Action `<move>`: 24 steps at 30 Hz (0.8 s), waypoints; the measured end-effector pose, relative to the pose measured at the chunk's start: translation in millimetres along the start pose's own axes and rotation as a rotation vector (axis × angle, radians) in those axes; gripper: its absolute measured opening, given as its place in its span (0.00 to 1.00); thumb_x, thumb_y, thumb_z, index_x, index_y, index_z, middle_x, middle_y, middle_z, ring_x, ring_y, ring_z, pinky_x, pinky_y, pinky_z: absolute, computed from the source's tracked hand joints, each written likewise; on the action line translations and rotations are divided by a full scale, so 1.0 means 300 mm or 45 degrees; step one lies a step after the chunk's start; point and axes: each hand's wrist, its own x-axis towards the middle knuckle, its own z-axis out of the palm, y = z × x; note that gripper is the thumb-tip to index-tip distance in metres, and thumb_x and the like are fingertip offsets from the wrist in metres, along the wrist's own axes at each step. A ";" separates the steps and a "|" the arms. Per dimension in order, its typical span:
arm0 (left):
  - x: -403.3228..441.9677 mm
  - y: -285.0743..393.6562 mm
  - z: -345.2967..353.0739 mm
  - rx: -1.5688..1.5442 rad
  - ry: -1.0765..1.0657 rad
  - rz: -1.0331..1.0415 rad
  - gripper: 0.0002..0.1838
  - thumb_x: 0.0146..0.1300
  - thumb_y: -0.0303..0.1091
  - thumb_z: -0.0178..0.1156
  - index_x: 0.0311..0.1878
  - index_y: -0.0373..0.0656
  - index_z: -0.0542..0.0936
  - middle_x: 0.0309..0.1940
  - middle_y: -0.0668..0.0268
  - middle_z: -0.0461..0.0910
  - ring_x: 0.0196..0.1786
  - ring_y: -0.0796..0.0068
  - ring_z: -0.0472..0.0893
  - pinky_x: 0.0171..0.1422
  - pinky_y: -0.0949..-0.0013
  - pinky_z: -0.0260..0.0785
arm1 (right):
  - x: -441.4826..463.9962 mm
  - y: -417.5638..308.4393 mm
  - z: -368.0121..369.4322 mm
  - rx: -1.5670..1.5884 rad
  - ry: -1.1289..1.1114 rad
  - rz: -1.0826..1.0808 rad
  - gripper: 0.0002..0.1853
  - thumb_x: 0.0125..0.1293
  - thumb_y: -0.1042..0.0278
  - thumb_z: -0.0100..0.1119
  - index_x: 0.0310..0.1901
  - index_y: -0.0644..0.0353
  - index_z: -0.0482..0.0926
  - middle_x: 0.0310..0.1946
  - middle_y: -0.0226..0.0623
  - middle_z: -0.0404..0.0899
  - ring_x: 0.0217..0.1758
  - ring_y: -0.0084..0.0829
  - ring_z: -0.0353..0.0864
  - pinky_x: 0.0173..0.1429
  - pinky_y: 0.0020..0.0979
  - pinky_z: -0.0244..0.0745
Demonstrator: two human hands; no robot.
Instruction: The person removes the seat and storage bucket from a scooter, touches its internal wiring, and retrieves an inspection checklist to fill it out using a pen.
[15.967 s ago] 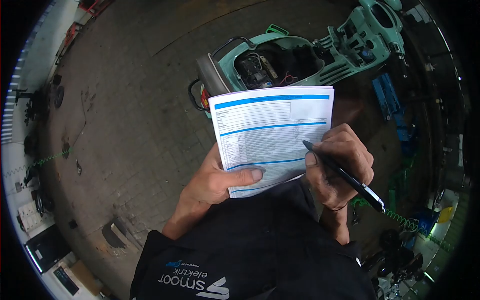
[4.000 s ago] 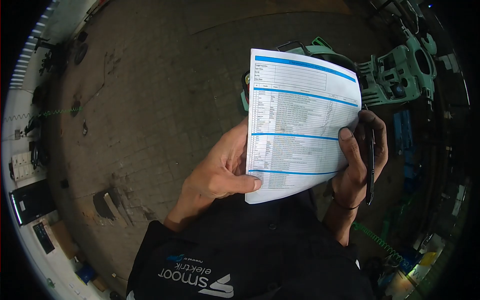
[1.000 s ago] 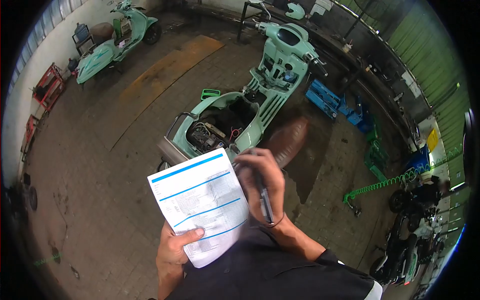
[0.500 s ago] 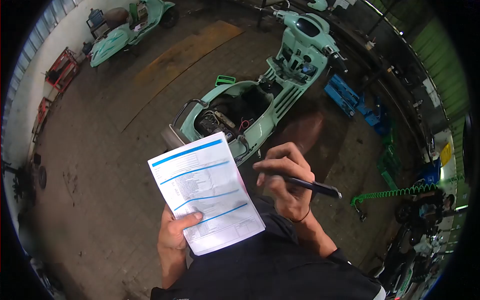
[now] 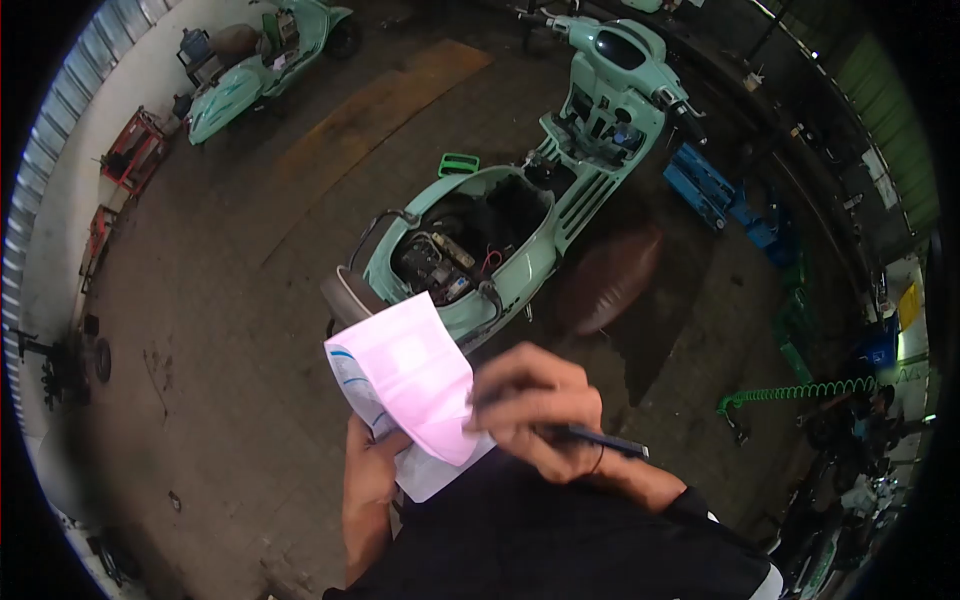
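My left hand (image 5: 370, 470) grips the lower left of a pad of printed forms (image 5: 422, 478), its thumb partly hidden under the paper. A pink sheet (image 5: 412, 370) is curled over the pad, with blue-lined white paper showing at its left side. At the pink sheet's right edge is my right hand (image 5: 540, 405), its fingertips smeared by motion. A dark pen (image 5: 612, 440) is tucked in that hand and points to the lower right. Beyond the paper stands a mint-green scooter (image 5: 548, 235), its seat area open and engine parts visible.
A brown scooter seat (image 5: 612, 285) lies on the floor to the scooter's right. Blue toolboxes (image 5: 698, 185) and a coiled green air hose (image 5: 800, 388) are farther right. Another mint scooter (image 5: 240, 90) and a red rack (image 5: 135, 150) stand along the left wall.
The pink sheet has come up over the white printed page. My right hand has moved left and down to the paper's edge, still with the pen.
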 end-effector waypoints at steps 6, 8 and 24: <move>0.041 0.045 0.126 0.308 -0.005 -0.108 0.28 0.60 0.18 0.58 0.65 0.30 0.67 0.57 0.54 0.78 0.57 0.63 0.80 0.63 0.62 0.74 | 0.027 -0.053 0.039 0.262 -0.272 -0.360 0.13 0.74 0.74 0.54 0.49 0.65 0.88 0.46 0.50 0.83 0.39 0.39 0.85 0.40 0.33 0.80; -0.021 0.127 0.182 0.195 -0.136 -0.138 0.27 0.62 0.20 0.60 0.65 0.34 0.68 0.54 0.56 0.79 0.55 0.66 0.80 0.58 0.64 0.76 | 0.033 -0.024 0.024 -0.253 -0.401 -0.392 0.19 0.58 0.74 0.62 0.53 0.61 0.85 0.52 0.43 0.80 0.50 0.42 0.83 0.47 0.36 0.81; 0.223 0.018 0.109 -0.060 -0.525 -0.299 0.38 0.46 0.15 0.59 0.67 0.25 0.67 0.57 0.46 0.79 0.57 0.51 0.83 0.63 0.56 0.76 | -0.152 0.359 -0.016 -0.773 0.202 0.415 0.17 0.62 0.69 0.72 0.52 0.54 0.84 0.59 0.43 0.76 0.66 0.46 0.75 0.68 0.43 0.72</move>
